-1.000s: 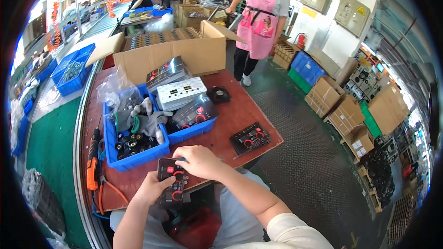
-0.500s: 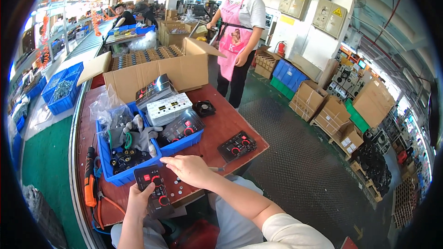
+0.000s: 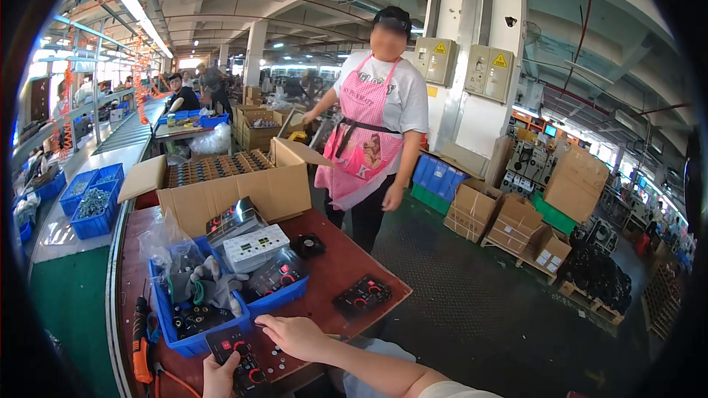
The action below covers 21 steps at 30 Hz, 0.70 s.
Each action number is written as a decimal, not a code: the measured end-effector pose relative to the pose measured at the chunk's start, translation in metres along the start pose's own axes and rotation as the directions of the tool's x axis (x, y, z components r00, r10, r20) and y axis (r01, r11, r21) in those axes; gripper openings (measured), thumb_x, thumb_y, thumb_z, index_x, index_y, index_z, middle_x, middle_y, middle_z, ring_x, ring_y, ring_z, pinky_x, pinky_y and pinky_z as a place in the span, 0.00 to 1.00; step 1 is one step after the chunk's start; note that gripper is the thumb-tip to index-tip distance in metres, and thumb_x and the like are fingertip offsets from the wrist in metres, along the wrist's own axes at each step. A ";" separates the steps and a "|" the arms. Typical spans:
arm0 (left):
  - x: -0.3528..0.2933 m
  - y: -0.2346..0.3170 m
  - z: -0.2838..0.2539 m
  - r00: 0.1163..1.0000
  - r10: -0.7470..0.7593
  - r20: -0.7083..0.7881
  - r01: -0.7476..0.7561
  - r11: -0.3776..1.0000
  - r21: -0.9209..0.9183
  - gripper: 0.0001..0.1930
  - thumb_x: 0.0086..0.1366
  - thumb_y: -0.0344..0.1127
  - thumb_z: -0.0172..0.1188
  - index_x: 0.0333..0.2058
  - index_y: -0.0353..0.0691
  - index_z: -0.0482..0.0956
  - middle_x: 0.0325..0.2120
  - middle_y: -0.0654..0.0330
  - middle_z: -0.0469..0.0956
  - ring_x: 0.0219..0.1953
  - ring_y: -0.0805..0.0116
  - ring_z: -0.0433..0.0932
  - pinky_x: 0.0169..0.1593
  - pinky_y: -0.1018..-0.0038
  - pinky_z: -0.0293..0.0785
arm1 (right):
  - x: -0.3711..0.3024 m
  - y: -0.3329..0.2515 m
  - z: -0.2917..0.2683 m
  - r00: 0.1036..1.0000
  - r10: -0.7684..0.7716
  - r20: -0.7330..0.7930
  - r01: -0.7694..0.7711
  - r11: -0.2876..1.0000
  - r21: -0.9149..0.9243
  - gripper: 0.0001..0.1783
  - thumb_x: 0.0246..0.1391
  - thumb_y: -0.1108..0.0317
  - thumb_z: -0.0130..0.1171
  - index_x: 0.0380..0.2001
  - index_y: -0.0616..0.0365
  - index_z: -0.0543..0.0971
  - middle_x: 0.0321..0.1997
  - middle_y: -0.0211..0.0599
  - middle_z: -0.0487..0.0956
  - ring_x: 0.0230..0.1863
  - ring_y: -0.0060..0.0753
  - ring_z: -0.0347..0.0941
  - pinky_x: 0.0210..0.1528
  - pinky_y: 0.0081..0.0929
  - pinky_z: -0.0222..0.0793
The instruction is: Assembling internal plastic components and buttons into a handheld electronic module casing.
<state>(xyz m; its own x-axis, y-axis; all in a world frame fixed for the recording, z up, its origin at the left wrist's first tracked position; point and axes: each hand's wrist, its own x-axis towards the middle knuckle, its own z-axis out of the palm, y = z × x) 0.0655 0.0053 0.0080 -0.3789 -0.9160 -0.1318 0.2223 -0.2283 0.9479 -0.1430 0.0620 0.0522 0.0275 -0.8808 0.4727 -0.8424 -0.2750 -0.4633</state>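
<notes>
My left hand [image 3: 219, 377] grips a black panel [image 3: 247, 361] with red ring markings, thumb across its face, low at the table's near edge. Just right of it, my right hand [image 3: 296, 337] has thumb and fingers pinched together near a blue bin's corner; anything between the fingertips is too small to make out. That blue bin [image 3: 193, 346] holds black knob-like parts and grey work gloves [image 3: 210, 285]. Beside it, a second blue bin [image 3: 286, 296] contains similar black panels and a white panel [image 3: 256, 248]. Several small round pieces [image 3: 278, 360] lie near my right hand.
More black panels [image 3: 361, 295] lie at the table's right corner, a small black fan [image 3: 308, 245] farther back. An orange power screwdriver [image 3: 140, 343] lies at left. Behind the bins stands an open carton [image 3: 236, 199]; a person in a pink apron [image 3: 366, 125] stands beyond the table.
The view has tilted upward, so the table and my hands sit lower in the picture. My left hand still holds the panel; the right stays pinched near the bin's corner.
</notes>
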 end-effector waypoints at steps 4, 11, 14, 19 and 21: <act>-0.003 0.007 0.011 0.999 0.007 0.047 -0.005 0.999 -0.048 0.10 0.61 0.27 0.59 0.42 0.34 0.78 0.29 0.62 0.78 0.29 0.72 0.77 0.33 0.75 0.74 | -0.001 0.001 -0.004 0.997 -0.050 -0.059 0.052 0.998 0.034 0.07 0.61 0.66 0.47 0.41 0.53 0.67 0.27 0.43 0.79 0.27 0.51 0.76 0.24 0.45 0.69; 0.003 0.007 0.027 1.000 -0.020 0.000 0.020 0.995 -0.102 0.12 0.62 0.26 0.58 0.45 0.35 0.77 0.35 0.64 0.79 0.36 0.73 0.77 0.41 0.74 0.74 | 0.006 -0.002 -0.013 0.998 -0.017 -0.054 0.017 1.000 -0.003 0.06 0.57 0.69 0.51 0.38 0.49 0.74 0.32 0.35 0.74 0.34 0.43 0.75 0.33 0.40 0.71; 0.010 0.021 0.046 0.998 0.052 0.022 -0.052 0.999 0.001 0.12 0.64 0.31 0.57 0.45 0.35 0.77 0.36 0.65 0.78 0.37 0.77 0.75 0.41 0.75 0.74 | 0.016 -0.005 -0.037 0.992 -0.084 -0.095 0.081 0.996 -0.040 0.06 0.54 0.72 0.54 0.35 0.53 0.77 0.32 0.39 0.77 0.34 0.44 0.76 0.35 0.37 0.72; 0.011 0.002 0.041 0.998 -0.069 0.000 0.069 0.988 -0.136 0.12 0.64 0.32 0.59 0.44 0.34 0.77 0.34 0.61 0.81 0.32 0.77 0.78 0.35 0.77 0.78 | 0.009 0.006 -0.010 0.997 0.078 0.026 -0.079 0.996 0.028 0.06 0.54 0.67 0.57 0.29 0.57 0.72 0.26 0.37 0.78 0.28 0.44 0.76 0.28 0.38 0.68; 0.007 0.004 0.030 0.995 -0.103 0.006 0.103 0.984 -0.144 0.12 0.64 0.33 0.60 0.44 0.34 0.78 0.34 0.60 0.81 0.32 0.76 0.79 0.34 0.76 0.79 | 0.008 0.006 0.002 0.997 0.036 0.064 -0.037 0.999 0.007 0.07 0.54 0.67 0.58 0.29 0.56 0.71 0.25 0.36 0.78 0.27 0.43 0.76 0.27 0.37 0.68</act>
<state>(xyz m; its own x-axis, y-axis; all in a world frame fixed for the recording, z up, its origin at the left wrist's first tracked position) 0.0372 0.0080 0.0190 -0.4049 -0.8856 -0.2276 0.3090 -0.3668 0.8775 -0.1463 0.0527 0.0518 0.0315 -0.9131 0.4065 -0.8390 -0.2451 -0.4857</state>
